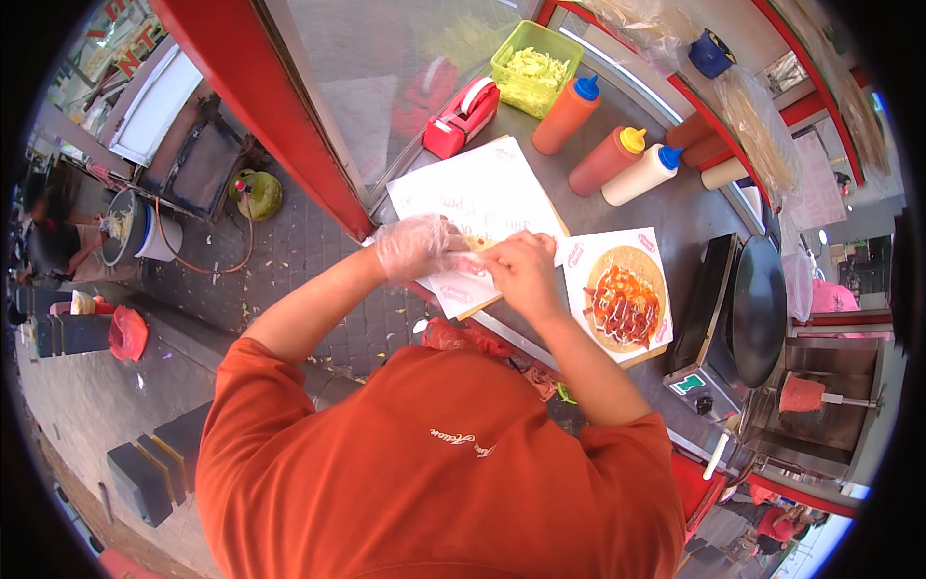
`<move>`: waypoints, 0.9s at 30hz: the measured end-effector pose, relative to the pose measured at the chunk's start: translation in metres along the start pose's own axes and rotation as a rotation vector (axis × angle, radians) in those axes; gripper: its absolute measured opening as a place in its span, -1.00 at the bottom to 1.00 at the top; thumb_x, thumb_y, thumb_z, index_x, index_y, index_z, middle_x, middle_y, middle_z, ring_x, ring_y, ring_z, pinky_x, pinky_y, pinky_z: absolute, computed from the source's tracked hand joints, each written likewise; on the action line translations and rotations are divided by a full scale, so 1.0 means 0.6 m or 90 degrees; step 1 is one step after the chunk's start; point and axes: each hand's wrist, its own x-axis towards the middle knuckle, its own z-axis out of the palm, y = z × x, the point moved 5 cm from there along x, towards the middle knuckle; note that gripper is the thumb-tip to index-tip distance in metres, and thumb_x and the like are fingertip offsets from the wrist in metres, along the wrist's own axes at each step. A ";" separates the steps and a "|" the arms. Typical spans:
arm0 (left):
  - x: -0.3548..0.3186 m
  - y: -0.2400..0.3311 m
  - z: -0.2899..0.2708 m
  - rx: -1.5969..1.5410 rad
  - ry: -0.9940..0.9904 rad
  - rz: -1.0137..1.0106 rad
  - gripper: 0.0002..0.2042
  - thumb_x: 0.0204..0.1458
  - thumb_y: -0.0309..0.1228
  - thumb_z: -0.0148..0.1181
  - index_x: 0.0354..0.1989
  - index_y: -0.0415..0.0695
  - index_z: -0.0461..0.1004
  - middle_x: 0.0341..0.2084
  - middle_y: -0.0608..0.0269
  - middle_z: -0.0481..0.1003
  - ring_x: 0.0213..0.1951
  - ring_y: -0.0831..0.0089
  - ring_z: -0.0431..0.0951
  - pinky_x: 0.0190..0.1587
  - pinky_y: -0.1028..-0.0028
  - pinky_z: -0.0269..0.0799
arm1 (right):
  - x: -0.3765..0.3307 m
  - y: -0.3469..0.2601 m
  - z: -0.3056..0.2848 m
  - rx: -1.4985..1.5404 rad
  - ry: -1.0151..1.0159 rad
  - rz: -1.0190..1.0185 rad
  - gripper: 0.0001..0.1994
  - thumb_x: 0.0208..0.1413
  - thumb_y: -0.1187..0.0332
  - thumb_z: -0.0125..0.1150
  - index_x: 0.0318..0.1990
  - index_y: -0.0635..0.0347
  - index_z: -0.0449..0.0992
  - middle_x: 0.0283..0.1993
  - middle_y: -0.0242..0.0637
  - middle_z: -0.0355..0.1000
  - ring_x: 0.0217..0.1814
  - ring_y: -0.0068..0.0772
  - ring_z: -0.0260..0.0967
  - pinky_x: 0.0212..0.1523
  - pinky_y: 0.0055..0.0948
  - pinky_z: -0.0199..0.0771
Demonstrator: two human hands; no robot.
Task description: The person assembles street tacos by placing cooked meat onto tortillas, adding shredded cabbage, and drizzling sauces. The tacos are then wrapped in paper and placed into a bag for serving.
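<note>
I log: centre of frame, gloved left hand [422, 247] and bare right hand [524, 275], fingers curled closed on one paper-wrapped bundle [469, 264] over white sheets [446, 183], presumably to secure the fold; right of centre, topped flatbread [626, 301], laid flat, likely against spilling; above it, squeeze bottles [606, 162], upright, seemingly for quick reach

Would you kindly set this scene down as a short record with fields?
Left hand: clear glove, over white paper
Right hand: bare, over the same paper
Between hands: mostly hidden
Nearby food: topped flatbread on another sheet
Sauces: three squeeze bottles
Green tub: shredded greens
Beyond paper: red tape dispenser
Right of flatbread: black pan
</note>
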 end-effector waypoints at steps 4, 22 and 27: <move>0.059 -0.039 -0.004 -0.028 -0.029 -0.302 -0.57 0.36 0.04 0.10 -0.15 -0.04 0.75 -0.30 -0.10 0.68 -0.27 -0.03 0.70 -0.11 0.03 0.58 | 0.083 0.040 -0.013 -0.106 -0.097 0.042 -0.91 0.14 0.25 0.44 -0.32 0.00 0.74 -0.36 -0.36 0.63 -0.07 -0.24 0.50 0.18 -0.07 0.18; 0.083 -0.053 0.028 0.319 0.043 -0.078 -0.62 0.16 -0.11 0.33 -0.09 -0.17 0.48 -0.16 -0.02 0.57 -0.03 0.01 0.59 0.06 0.08 0.51 | 0.075 0.037 0.020 -0.176 -0.260 -0.052 -0.77 0.22 0.37 0.30 -0.06 0.34 0.58 -0.10 -0.05 0.58 -0.04 0.05 0.62 -0.02 -0.11 0.68; 0.071 -0.059 0.008 0.290 0.019 -0.121 -0.63 0.16 -0.17 0.34 0.01 -0.15 0.56 -0.07 -0.01 0.60 -0.01 -0.02 0.60 0.06 0.08 0.54 | 0.045 0.017 0.037 -0.317 -0.169 -0.087 -0.84 0.16 0.46 0.23 -0.13 0.31 0.58 -0.17 -0.13 0.60 -0.01 -0.07 0.57 -0.10 -0.15 0.70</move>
